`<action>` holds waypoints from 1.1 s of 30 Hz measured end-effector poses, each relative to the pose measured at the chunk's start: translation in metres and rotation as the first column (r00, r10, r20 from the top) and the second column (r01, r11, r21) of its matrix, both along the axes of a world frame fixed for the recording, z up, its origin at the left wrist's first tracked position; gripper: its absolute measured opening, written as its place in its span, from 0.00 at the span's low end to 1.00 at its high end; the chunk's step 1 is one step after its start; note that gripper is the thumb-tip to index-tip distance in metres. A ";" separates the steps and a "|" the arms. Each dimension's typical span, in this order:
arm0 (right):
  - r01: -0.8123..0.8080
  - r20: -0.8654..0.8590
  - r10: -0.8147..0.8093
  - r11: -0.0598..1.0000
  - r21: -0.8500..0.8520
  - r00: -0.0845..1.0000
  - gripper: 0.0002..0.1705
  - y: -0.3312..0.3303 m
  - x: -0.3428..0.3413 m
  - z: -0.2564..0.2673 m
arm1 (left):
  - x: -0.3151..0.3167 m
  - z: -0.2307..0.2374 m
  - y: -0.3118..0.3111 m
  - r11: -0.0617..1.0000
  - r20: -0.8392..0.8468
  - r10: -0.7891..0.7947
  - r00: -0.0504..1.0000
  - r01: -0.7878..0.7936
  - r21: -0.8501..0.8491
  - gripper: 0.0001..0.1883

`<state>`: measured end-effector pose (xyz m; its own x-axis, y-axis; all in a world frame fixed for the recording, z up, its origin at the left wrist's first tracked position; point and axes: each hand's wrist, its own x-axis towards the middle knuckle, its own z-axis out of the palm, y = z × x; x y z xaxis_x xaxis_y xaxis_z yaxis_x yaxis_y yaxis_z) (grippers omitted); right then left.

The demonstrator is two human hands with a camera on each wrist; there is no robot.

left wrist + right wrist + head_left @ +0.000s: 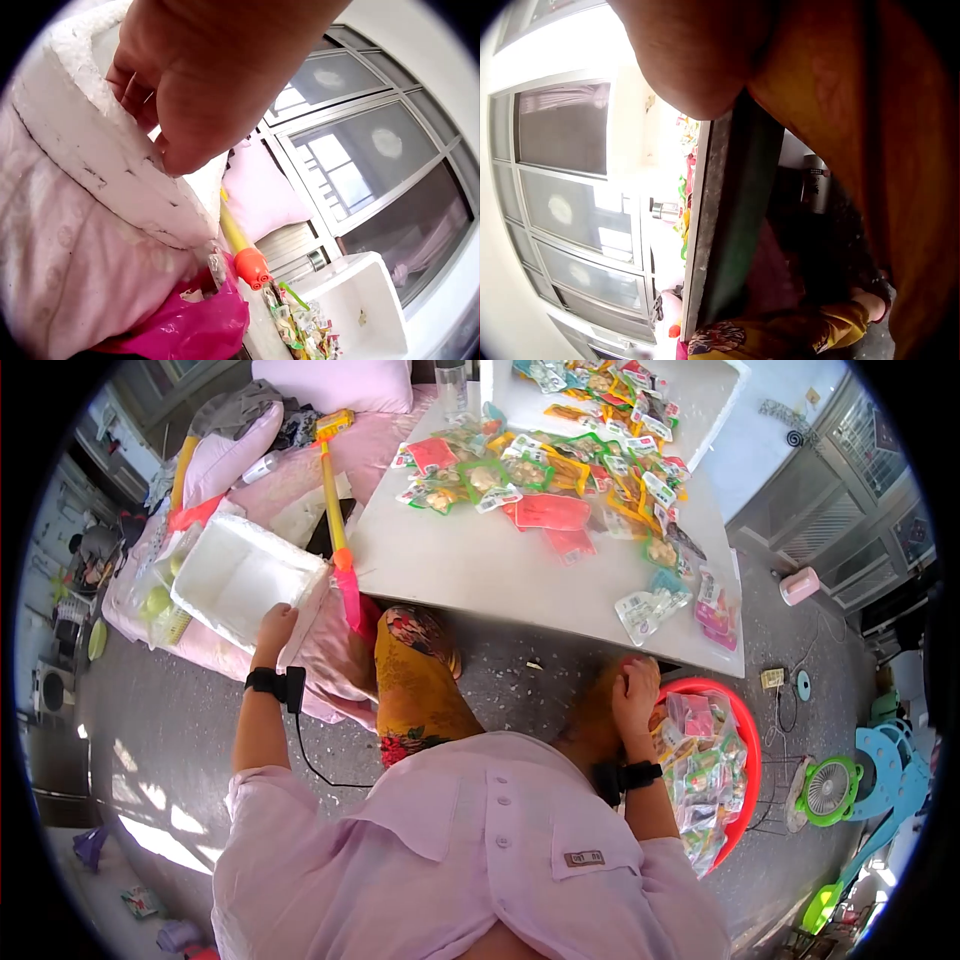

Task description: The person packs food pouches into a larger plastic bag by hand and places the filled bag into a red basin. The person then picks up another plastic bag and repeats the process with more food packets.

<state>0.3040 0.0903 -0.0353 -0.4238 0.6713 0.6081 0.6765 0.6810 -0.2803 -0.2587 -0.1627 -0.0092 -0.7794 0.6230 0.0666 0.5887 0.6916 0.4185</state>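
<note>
At the left, a white foam box (235, 575) sits on the pink-covered bed. My left hand (277, 628) grips its near rim; in the left wrist view the thumb lies against the outer wall (90, 139) and the fingers reach over the inside. My right hand (635, 695) rests on my right knee, close to the front edge of the white table (450, 565), and holds nothing visible. Many small snack packets (550, 470) lie heaped on the table, with flat red packets (550, 512) at the near side of the heap.
A larger white foam box (715, 420) with packets stands at the table's back. Beside my right leg is a red tub (750, 750) of bagged packets. A yellow-orange long-handled tool (334, 500) and a pink plastic bag (348, 598) are between bed and table. A green fan (830, 790) is at right.
</note>
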 end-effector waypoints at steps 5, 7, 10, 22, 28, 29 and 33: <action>-0.029 0.012 0.029 0.999 0.025 0.999 0.11 0.004 0.003 -0.006 | -0.006 -0.009 -0.004 0.992 -0.260 0.125 0.958 -0.121 0.029 0.18; -0.020 0.016 0.020 1.000 0.014 1.000 0.10 0.003 0.002 -0.005 | -0.006 -0.013 -0.006 0.992 -0.378 0.125 0.917 -0.118 0.041 0.16; -0.048 0.028 0.047 0.998 0.047 0.999 0.10 0.005 0.000 -0.003 | -0.015 -0.009 -0.007 0.985 -0.156 0.145 0.977 -0.158 -0.075 0.14; -0.065 0.020 0.065 0.997 0.031 0.998 0.10 0.003 -0.002 -0.001 | -0.011 0.000 -0.007 0.987 -0.249 0.161 0.955 -0.162 0.014 0.11; -0.057 -0.006 0.057 0.998 -0.013 0.998 0.09 0.002 0.000 -0.003 | 0.001 0.031 0.000 0.960 -0.172 0.116 0.978 -0.066 0.273 0.10; -0.069 -0.050 0.068 0.997 -0.029 0.996 0.09 0.002 0.001 -0.003 | 0.010 0.041 0.005 0.963 -0.160 0.113 0.981 -0.069 0.262 0.10; -0.123 -0.194 0.102 0.988 -0.098 0.976 0.09 -0.001 -0.001 0.004 | 0.048 0.074 0.026 0.911 0.148 -0.093 0.985 0.025 0.411 0.08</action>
<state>0.3032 0.0898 -0.0310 -0.3852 0.6921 0.6104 0.5255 0.7082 -0.4715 -0.2111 -0.1370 0.0645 -0.7635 0.6139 0.2005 0.5240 0.4075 0.7479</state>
